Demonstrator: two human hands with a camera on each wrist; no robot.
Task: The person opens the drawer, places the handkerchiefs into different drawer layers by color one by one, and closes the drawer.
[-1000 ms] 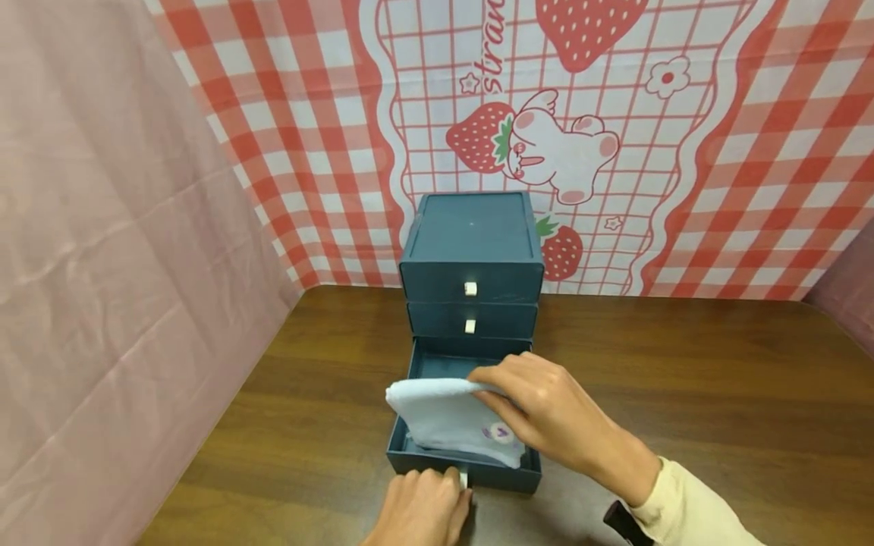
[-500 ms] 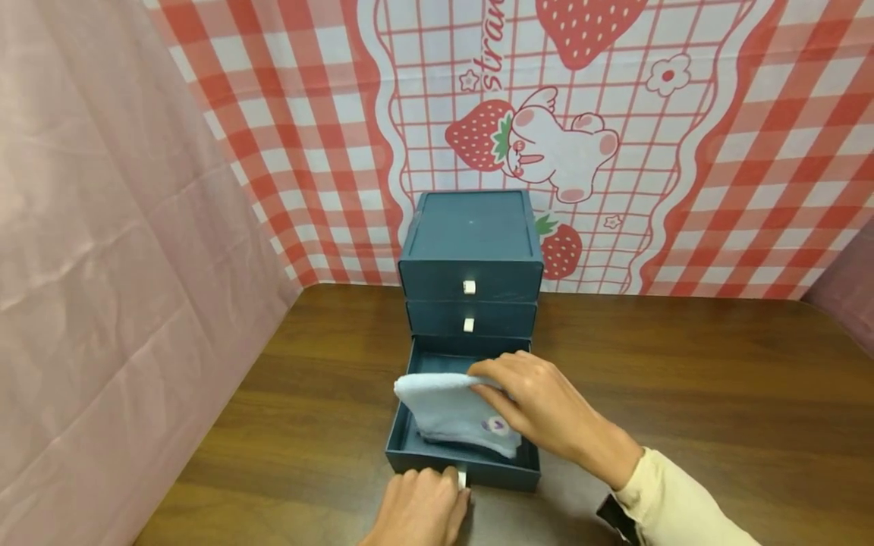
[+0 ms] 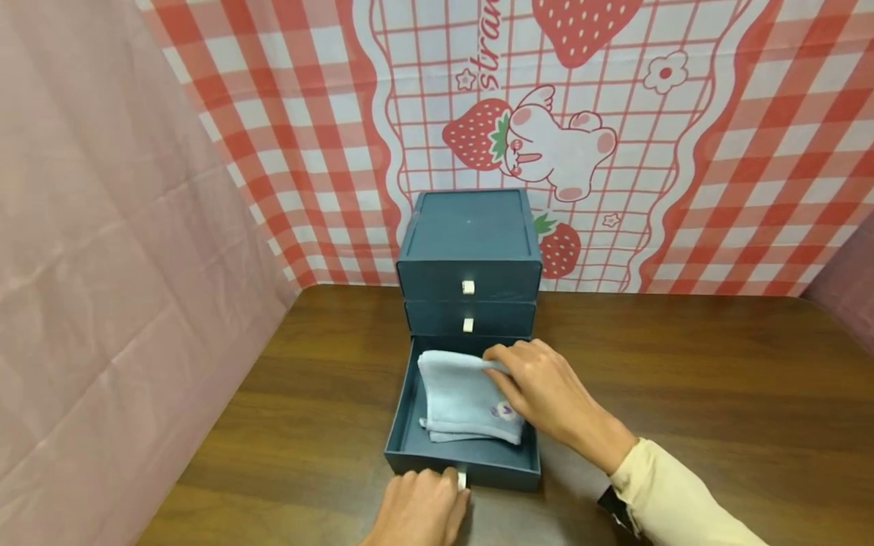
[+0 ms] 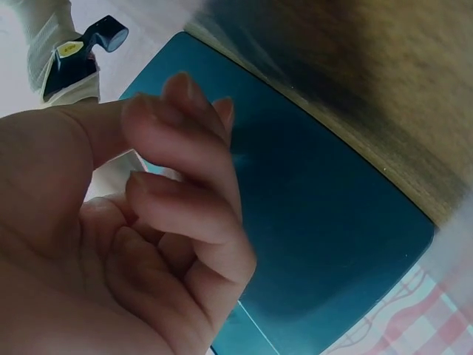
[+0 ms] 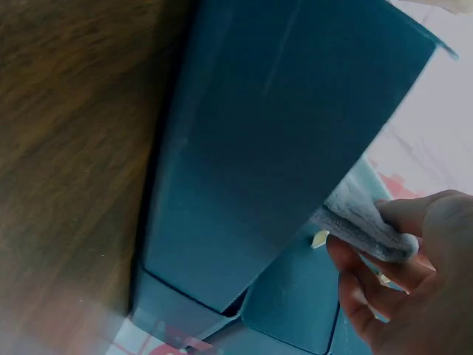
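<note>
A light blue folded towel [image 3: 459,390] with a small round white and purple patch stands tilted inside the pulled-out bottom drawer [image 3: 505,476]. Its lower folds are close over the drawer floor. My right hand [image 3: 546,390] pinches the upper right edge of it between thumb and fingers; the right wrist view shows the towel's grey-looking folded edge [image 5: 366,229] in that pinch. At the drawer's front, my left hand [image 3: 419,506] has its fingers curled at the white pull tab [image 3: 462,479], which is partly covered. In the left wrist view the fingertips hide the tab.
Above the bottom drawer, the dark teal drawer cabinet [image 3: 471,227] has two closed drawers with white tabs. It stands on a brown wooden table [image 3: 683,379]. A red checked strawberry cloth [image 3: 328,152] hangs behind, and a pink cloth [image 3: 123,265] hangs at the left.
My right hand has carried the towel away from me and slightly right, farther into the drawer. The left hand stays at the pull tab, and the drawer remains out.
</note>
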